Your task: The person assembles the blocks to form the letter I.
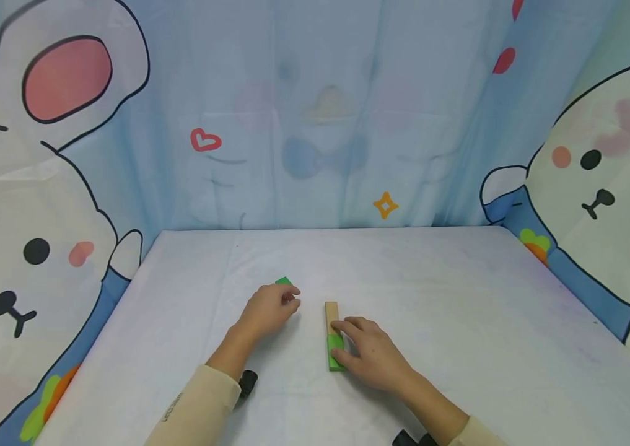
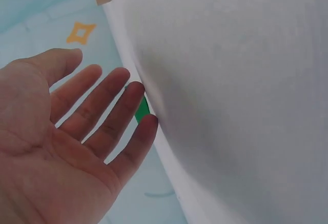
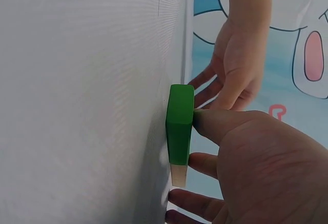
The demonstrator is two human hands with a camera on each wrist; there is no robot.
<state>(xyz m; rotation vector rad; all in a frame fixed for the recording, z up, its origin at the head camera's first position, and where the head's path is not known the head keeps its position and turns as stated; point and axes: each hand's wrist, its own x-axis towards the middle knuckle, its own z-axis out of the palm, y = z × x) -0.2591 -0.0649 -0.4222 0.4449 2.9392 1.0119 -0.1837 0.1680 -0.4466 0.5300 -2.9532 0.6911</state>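
A green block (image 1: 336,356) lies flat on the white-covered table, with a plain wood-coloured block (image 1: 331,313) end to end behind it. My right hand (image 1: 373,356) rests on this pair from the right side. Its thumb touches the green block (image 3: 179,124), and its index finger reaches over to where the two colours meet. To the left, my left hand (image 1: 270,310) holds nothing; its fingers (image 2: 110,126) are spread and slightly bent in the left wrist view. Behind its knuckles a second green block (image 1: 284,280) shows in part, the rest hidden by the hand.
White cloth covers the table (image 1: 459,285). A blue curtain (image 1: 320,111) with cartoon animals hangs behind the far edge and along both sides. A black wrist device (image 1: 248,383) sits below the left sleeve, and another (image 1: 412,438) is near the right sleeve.
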